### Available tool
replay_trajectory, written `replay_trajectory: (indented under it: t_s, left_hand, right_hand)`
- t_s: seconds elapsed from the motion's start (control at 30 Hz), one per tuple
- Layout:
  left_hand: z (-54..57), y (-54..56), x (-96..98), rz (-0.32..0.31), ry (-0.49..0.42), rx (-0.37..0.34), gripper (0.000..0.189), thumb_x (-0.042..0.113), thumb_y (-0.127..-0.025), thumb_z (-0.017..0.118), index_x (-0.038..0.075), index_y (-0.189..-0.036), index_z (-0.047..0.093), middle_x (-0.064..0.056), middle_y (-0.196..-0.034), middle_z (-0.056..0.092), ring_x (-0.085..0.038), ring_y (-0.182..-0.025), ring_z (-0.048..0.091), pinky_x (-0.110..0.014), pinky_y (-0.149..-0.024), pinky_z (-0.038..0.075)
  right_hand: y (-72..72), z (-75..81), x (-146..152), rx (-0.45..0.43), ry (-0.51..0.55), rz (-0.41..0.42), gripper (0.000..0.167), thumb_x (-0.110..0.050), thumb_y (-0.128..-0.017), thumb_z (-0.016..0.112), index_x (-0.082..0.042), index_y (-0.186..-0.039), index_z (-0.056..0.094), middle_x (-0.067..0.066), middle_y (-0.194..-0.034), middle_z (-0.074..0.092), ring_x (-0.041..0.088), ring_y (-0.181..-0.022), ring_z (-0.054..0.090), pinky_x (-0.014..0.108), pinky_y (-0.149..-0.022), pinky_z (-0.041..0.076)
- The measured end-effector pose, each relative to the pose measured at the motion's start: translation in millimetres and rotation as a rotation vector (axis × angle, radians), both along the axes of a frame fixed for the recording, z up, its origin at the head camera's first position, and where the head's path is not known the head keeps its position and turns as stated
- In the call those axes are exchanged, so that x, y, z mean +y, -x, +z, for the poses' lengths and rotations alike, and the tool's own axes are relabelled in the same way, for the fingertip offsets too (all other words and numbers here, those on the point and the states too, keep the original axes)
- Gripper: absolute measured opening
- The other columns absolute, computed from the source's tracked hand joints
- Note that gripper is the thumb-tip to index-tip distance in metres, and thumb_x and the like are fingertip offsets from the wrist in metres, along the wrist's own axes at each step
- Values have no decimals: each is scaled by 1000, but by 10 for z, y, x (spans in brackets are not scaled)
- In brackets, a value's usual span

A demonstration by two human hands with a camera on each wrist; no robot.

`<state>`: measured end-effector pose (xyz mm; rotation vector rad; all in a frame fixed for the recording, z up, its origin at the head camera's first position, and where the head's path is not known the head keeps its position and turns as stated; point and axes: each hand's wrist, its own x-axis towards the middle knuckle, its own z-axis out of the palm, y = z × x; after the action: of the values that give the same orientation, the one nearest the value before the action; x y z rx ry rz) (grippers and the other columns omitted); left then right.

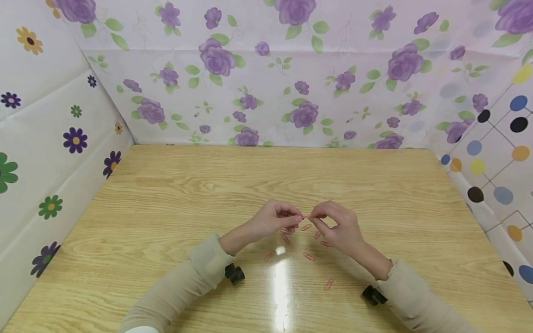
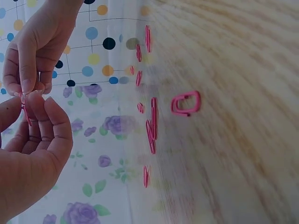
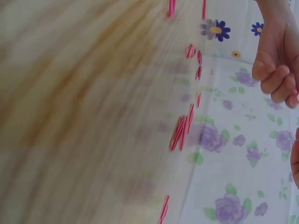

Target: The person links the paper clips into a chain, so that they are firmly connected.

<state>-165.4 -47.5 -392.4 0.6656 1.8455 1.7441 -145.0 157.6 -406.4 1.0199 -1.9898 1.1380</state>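
My left hand [image 1: 270, 219] and right hand [image 1: 342, 227] meet above the table, fingertips almost touching. Between them is a pink paper clip [image 1: 306, 216], pinched from both sides. Seen from the left wrist, the held paper clip [image 2: 26, 115] hangs at the left thumb and fingertips, with the right fingertips just above it; whether it is one clip or two joined cannot be told. Loose pink paper clips lie on the table below the hands, such as one under the fingertips [image 1: 306, 227] and another nearer me [image 1: 309, 256]. The right wrist view cuts off most of the right hand [image 3: 295, 161].
The wooden table [image 1: 187, 194] carries several scattered clips, including a paper clip [image 1: 328, 284] toward the front and a faint paper clip [image 1: 269, 255] beside a bright reflection. Patterned cloth walls [image 1: 266, 74] stand behind and at both sides. Black straps [image 1: 235, 274] sit at the sleeves.
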Motion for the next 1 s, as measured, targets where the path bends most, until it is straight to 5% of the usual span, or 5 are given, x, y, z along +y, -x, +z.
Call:
replay_trajectory:
  t_s: [0.17, 0.4, 0.73, 1.0]
  left_hand:
    - [5, -7, -22, 5, 16, 23, 20, 3, -91, 54, -13, -101, 59, -25, -84, 59, -17, -68, 58, -59, -75, 44]
    - [14, -11, -72, 3, 38, 55, 18, 4, -91, 55, -10, -100, 61, -23, -83, 60, -27, -71, 59, -55, -74, 47]
    - [16, -8, -116, 14, 67, 89, 16, 3, -90, 55, -9, -98, 63, -22, -81, 62, -47, -78, 56, -51, -71, 49]
    - [-20, 14, -114, 7, 58, 96, 16, 3, -89, 56, -10, -96, 63, -6, -77, 63, -34, -73, 61, -51, -72, 49]
  right_hand:
    - [-6, 19, 116, -19, -35, -26, 6, -4, -80, 69, -5, -78, 63, 6, -75, 63, 17, -64, 59, 21, -59, 48]
    - [-4, 3, 279, -14, -115, -68, 32, 17, -59, 74, -6, -77, 63, 4, -75, 63, 14, -63, 57, 23, -56, 47]
    - [55, -70, 514, -192, -296, -149, 19, 6, -68, 74, -6, -80, 66, 2, -75, 63, 8, -62, 53, 28, -51, 47]
    - [123, -157, 703, -318, -372, -198, 17, 7, -68, 74, -3, -81, 68, 0, -74, 60, 9, -61, 50, 24, -51, 44]
